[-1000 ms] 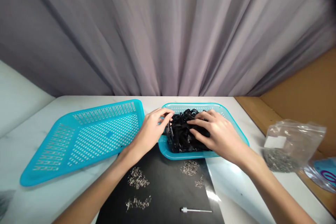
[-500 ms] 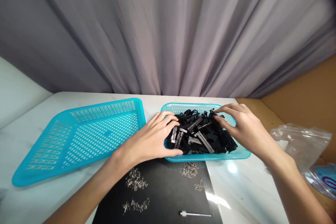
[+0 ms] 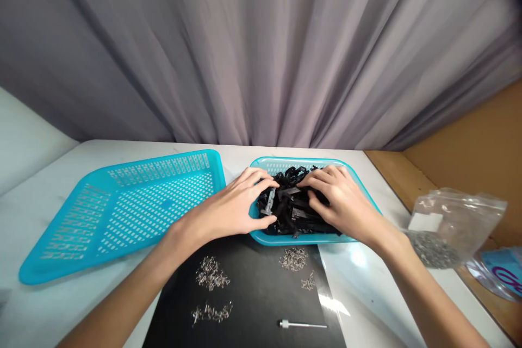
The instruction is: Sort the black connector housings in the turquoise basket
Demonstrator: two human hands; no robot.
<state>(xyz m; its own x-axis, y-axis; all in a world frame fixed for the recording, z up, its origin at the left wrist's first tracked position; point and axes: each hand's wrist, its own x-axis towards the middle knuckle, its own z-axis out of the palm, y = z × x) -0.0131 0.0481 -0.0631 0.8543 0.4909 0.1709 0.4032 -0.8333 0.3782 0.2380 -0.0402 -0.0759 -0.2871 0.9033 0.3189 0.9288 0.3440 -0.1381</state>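
Toward the bench's far edge, blue basket point(image 3: 285, 240) of black parts point(image 3: 290, 207), left hand point(image 3: 232, 209) curled at its left rim, grip unclear, right hand point(image 3: 343, 204) spread open on the pile.

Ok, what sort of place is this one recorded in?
Probably a small-parts sorting or assembly bench: the left hand and right hand are in a turquoise perforated plastic tray heaped with black plastic parts, piles of tiny silver metal pieces lie on a black mat, and a clear plastic bag holds more.
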